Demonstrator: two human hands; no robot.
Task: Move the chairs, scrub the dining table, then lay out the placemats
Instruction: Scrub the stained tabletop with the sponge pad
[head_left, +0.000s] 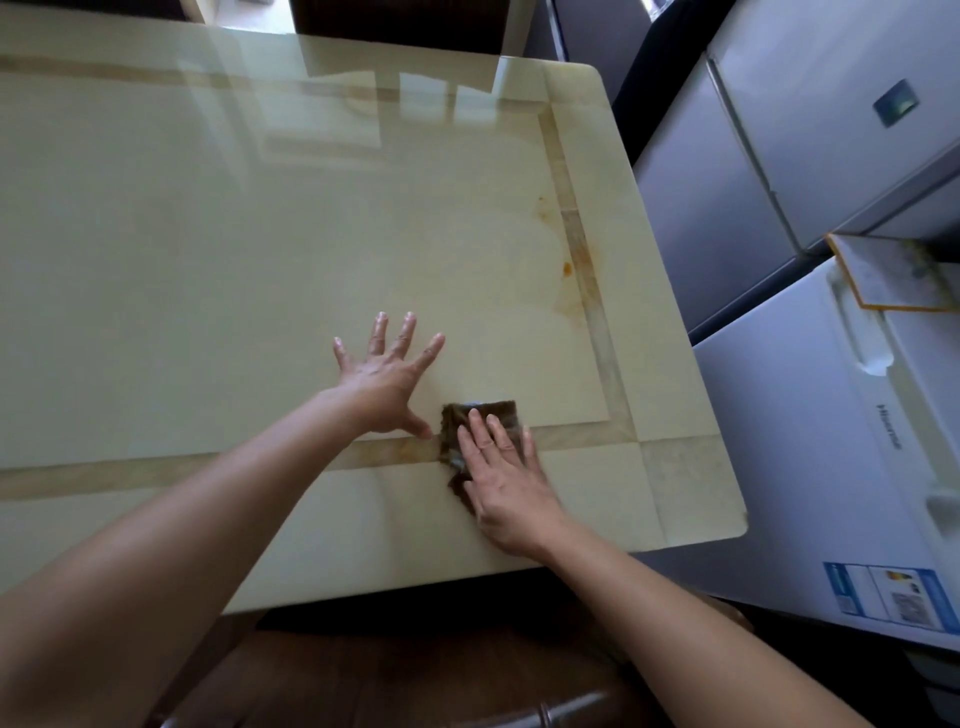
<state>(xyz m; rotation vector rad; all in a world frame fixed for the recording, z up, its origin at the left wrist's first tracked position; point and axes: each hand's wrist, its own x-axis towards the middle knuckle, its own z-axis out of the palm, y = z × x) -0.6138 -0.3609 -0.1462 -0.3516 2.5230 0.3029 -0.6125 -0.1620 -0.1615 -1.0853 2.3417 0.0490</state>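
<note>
My left hand (387, 376) lies flat on the counter (208, 234), fingers spread; my right hand (506, 480) presses palm-down just beside it, both arms outstretched.

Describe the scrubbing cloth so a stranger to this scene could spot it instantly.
Start at the cream dining table and go to its near right part. Under the flat right hand lies the scrubbing cloth, the only dark brown patch on the pale top.

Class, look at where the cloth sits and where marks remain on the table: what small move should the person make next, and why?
Probably slide the brown cloth forward and rightward under the flat right hand toward the orange stain beside the inlaid strip. The stain lies apart from the cloth. The left hand, spread flat on the table, can brace.
</note>
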